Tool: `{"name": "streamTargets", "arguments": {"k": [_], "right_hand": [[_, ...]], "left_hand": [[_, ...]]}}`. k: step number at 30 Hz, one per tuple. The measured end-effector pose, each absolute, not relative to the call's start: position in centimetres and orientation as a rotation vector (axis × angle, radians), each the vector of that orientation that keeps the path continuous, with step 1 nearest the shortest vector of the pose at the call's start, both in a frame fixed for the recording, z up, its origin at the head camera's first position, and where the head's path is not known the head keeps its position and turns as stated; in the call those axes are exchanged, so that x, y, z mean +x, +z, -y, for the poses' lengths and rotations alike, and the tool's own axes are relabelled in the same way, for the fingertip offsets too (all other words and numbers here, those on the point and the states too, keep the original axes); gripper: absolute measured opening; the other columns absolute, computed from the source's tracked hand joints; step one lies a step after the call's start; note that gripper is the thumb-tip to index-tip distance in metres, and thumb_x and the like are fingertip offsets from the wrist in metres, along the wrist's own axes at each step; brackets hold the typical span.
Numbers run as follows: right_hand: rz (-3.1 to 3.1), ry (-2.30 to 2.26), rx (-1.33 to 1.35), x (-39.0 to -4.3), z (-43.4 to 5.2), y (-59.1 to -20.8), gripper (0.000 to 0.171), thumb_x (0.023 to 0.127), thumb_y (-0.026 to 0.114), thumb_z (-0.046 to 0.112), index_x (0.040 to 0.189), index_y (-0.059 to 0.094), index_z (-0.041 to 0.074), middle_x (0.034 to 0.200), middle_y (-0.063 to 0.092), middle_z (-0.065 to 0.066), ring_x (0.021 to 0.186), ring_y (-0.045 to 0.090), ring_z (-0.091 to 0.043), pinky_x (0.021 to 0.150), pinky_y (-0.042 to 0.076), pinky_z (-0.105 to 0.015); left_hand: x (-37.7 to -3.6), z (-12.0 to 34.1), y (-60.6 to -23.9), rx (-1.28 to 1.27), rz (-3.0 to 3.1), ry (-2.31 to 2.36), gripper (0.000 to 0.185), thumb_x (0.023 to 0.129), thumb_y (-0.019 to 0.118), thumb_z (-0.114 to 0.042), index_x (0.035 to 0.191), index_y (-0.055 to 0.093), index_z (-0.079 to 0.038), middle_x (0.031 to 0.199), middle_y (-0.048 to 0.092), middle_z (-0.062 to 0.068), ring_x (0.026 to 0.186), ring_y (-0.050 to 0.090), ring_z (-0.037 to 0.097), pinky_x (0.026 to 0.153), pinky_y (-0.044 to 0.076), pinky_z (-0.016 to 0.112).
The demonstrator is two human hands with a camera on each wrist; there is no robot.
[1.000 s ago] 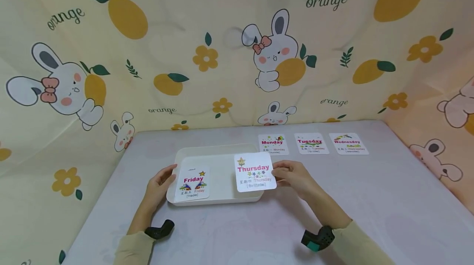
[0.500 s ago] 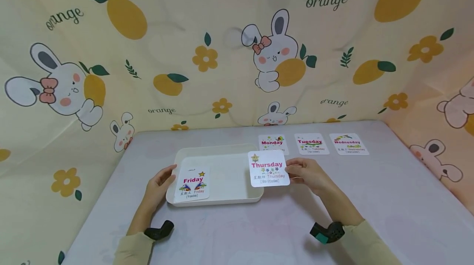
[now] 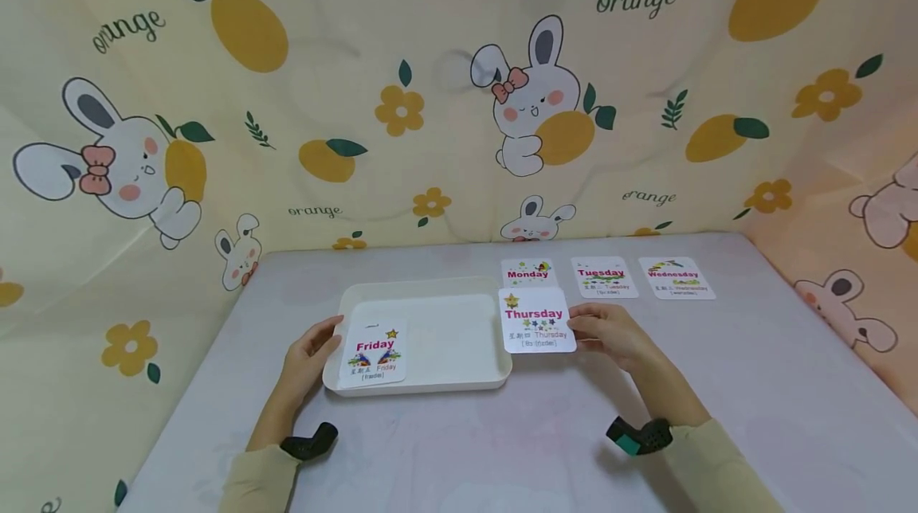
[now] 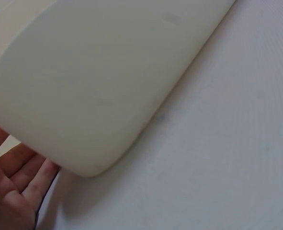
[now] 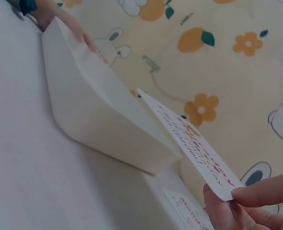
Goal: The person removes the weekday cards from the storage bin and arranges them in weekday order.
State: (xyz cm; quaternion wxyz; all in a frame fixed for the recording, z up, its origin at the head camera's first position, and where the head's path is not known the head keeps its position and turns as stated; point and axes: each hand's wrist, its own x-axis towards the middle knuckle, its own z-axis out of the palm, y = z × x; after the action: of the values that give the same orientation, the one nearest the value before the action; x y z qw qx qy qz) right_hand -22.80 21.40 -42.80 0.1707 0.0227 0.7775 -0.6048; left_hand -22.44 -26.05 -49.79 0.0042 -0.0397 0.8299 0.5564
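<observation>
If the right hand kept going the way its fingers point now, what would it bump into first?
The right hand points left, gripping the Thursday card. Going straight on, that card would probably meet the white tray's right wall first, though the card seems raised, so it might pass over.

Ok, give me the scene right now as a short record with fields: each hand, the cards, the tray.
left hand: rests against the left end of the tray
right hand: pinches the Thursday card by its right edge, above the table
tray: white, holds the Friday card at its left end
table row: Monday card, Tuesday card, Wednesday card, left to right
Thursday position: just right of the tray, overlapping Monday's lower edge
</observation>
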Motion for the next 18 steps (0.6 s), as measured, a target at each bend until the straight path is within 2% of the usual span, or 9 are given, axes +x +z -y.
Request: {"name": "streamTargets", "arguments": {"k": [3,5,11,15,18], "right_hand": [[-2.199,-1.722,0.106,-23.0,-21.7,-43.0,0.040,0.096,0.055,0.016,0.126,0.052,-0.010,0.092,0.070,0.006,0.080,0.064,-0.008,0.070,0.056,-0.020],[-2.186,-1.725,0.116,-23.1,-21.9,-43.1,0.041,0.096,0.055,0.016,0.127,0.051,-0.010,0.091,0.070,0.007,0.080,0.064,-0.007,0.070,0.056,-0.020],[-2.144,-1.745,0.157,-23.3,-22.3,-43.6,0.040,0.096,0.055,0.015,0.126,0.051,-0.010,0.087,0.069,0.009,0.079,0.063,-0.006,0.068,0.056,-0.019],[-2.126,-1.743,0.193,-23.5,-22.5,-44.0,0.038,0.095,0.056,0.014,0.126,0.052,-0.009,0.087,0.070,0.009,0.078,0.063,-0.006,0.066,0.055,-0.018],[-2.114,-1.741,0.224,-23.6,-22.5,-44.4,0.037,0.095,0.057,0.014,0.125,0.054,-0.008,0.086,0.070,0.008,0.077,0.064,-0.006,0.066,0.055,-0.018]], "left_hand": [[-22.5,26.1,-49.8,-0.136,-2.587,1.745,0.044,0.099,0.053,-0.024,0.142,0.046,-0.015,0.152,0.042,0.008,0.142,0.039,0.023,0.114,0.037,0.021],[-22.5,26.1,-49.8,-0.139,-2.580,1.745,0.044,0.099,0.053,-0.025,0.142,0.046,-0.015,0.152,0.042,0.008,0.142,0.040,0.022,0.108,0.036,0.013],[-22.5,26.1,-49.9,-0.131,-2.580,1.750,0.044,0.099,0.052,-0.024,0.142,0.046,-0.015,0.152,0.042,0.008,0.142,0.039,0.023,0.110,0.036,0.014],[-22.5,26.2,-49.9,-0.109,-2.583,1.763,0.044,0.099,0.053,-0.024,0.142,0.046,-0.013,0.152,0.042,0.010,0.143,0.039,0.024,0.094,0.033,-0.003],[-22.5,26.2,-49.9,-0.105,-2.580,1.769,0.044,0.099,0.053,-0.024,0.142,0.046,-0.013,0.152,0.042,0.010,0.143,0.038,0.025,0.089,0.032,-0.006]]}}
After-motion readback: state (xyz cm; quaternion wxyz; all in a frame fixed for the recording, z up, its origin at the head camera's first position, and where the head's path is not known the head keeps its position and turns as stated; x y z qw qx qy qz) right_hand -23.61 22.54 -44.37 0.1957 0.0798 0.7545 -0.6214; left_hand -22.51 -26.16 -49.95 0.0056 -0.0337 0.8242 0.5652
